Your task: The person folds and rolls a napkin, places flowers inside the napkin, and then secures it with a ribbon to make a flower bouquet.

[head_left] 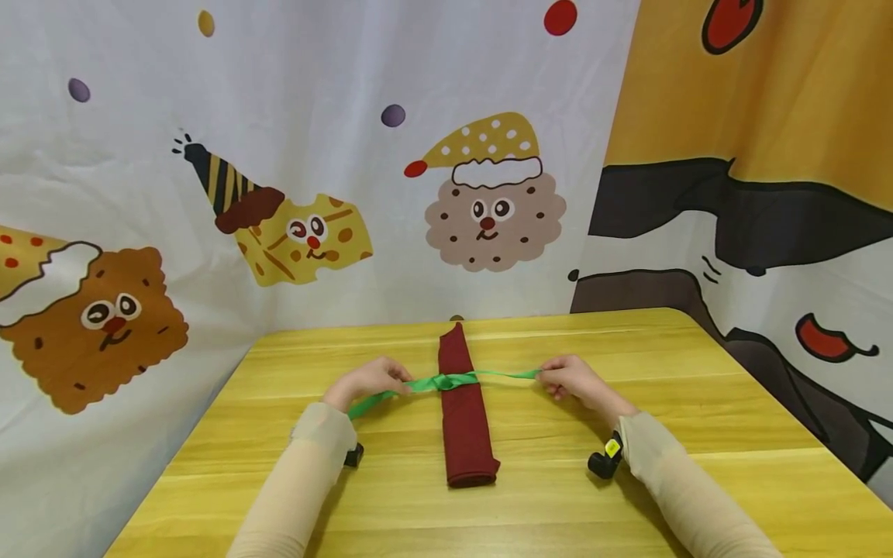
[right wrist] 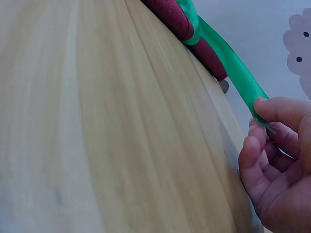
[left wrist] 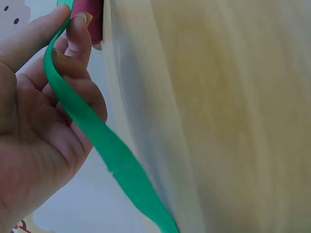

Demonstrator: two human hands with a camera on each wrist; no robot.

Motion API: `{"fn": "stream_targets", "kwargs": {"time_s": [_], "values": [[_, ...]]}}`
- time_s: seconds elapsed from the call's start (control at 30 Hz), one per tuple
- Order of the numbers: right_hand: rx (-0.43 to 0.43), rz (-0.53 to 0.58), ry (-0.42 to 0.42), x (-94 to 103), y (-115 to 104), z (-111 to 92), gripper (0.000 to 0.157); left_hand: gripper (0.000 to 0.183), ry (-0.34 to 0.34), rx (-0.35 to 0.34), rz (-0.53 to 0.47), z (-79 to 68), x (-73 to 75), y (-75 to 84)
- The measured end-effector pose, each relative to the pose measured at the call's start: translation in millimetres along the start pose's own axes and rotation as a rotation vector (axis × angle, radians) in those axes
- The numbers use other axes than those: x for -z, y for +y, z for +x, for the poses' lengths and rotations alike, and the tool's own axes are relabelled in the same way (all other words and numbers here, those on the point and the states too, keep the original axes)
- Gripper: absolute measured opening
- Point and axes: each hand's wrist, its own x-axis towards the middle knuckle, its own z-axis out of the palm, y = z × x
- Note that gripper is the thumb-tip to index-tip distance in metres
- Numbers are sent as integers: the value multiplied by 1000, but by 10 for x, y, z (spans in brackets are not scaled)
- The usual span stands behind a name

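Observation:
A dark red cloth (head_left: 466,434), rolled into a long bundle, lies lengthwise on the table. Around its upper half runs a green ribbon (head_left: 456,380), with a knot on top of the roll. To the left of the roll, my left hand (head_left: 373,381) pinches one ribbon tail between thumb and fingers; in the left wrist view the rest of that tail (left wrist: 114,150) hangs down past the palm. On the other side my right hand (head_left: 574,380) pinches the opposite tail (right wrist: 238,68) close to its frayed end. Both tails stretch outward from the knot.
The wooden table (head_left: 558,496) has rounded far corners and meets a white curtain (head_left: 314,93) printed with cartoon biscuits and cheese. A black wrist camera (head_left: 605,457) sits at the right cuff, and another (head_left: 353,456) at the left one.

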Motion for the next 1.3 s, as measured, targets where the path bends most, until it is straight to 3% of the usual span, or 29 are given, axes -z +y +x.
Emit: {"fn": "stream_targets", "kwargs": {"time_s": [0.43, 1.3], "values": [[-23, 64, 52, 73, 13, -41, 32, 19, 0, -17, 41, -132, 125, -152], [-42, 130, 98, 112, 40, -49, 32, 20, 57, 23, -30, -435, 402, -412]]}}
